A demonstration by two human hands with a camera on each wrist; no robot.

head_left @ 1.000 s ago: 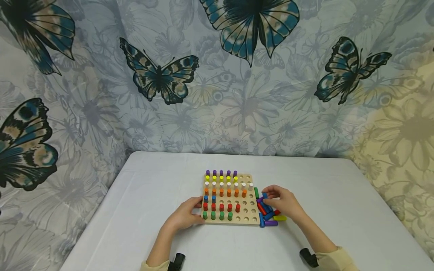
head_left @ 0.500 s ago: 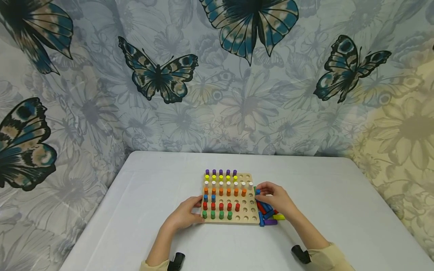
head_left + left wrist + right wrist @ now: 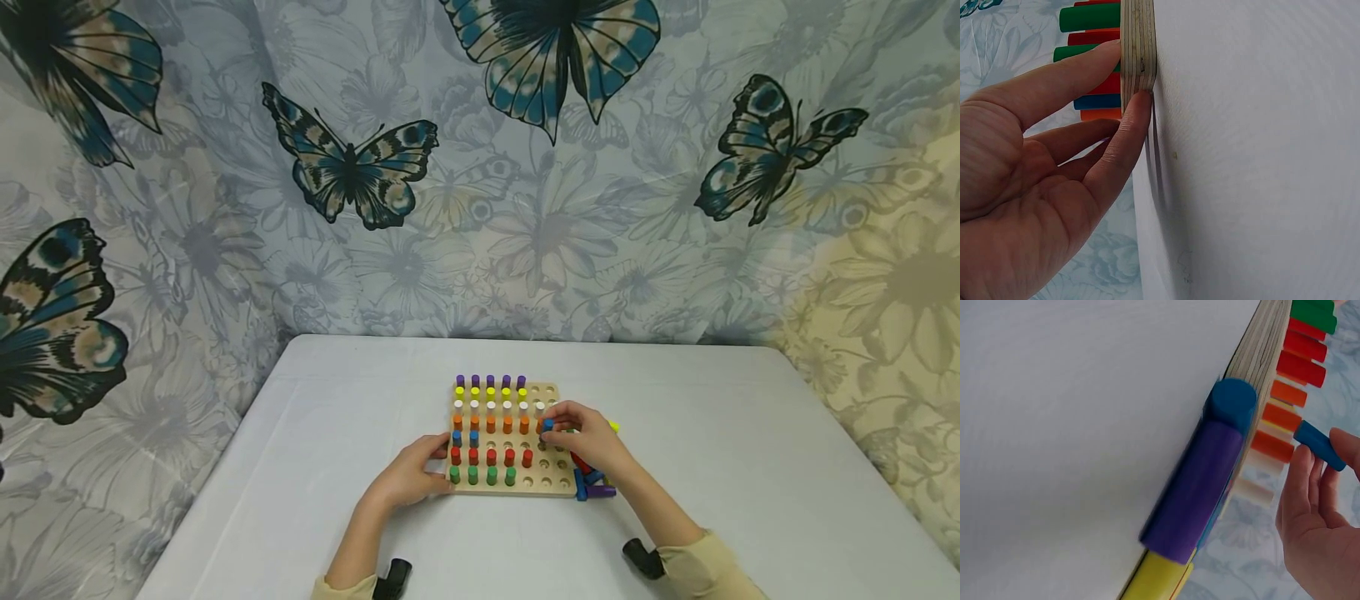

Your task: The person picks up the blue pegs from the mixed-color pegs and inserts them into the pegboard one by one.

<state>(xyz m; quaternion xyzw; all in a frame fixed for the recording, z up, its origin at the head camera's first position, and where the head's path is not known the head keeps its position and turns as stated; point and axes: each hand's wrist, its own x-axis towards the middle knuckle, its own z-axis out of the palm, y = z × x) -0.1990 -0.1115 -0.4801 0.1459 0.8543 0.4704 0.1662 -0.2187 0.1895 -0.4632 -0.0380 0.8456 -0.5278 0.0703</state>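
Note:
A wooden pegboard [image 3: 525,483] lies on the table, with rows of purple, yellow, white, orange, blue, red and green pegs standing in it. My left hand [image 3: 408,472] touches its left edge with thumb and fingertips spread apart; in the left wrist view the fingertips [image 3: 1142,100] rest on the layered side. Between thumb and fingers, my right hand [image 3: 588,437] pinches a blue peg [image 3: 1319,445] over the board's right part, near the end of the orange row. The blue row holds two pegs [image 3: 474,438] at its left end. The right fingers hide some holes there.
Loose pegs lie along the board's right side, among them a purple one [image 3: 1194,490], a blue one [image 3: 581,485] and a yellow one [image 3: 1157,575]. My right forearm partly covers this pile. A patterned butterfly cloth [image 3: 555,233] hangs behind the white table [image 3: 360,375].
My right hand has moved left with the blue peg, from the loose pile to over the board. The left hand stays at the board's left edge.

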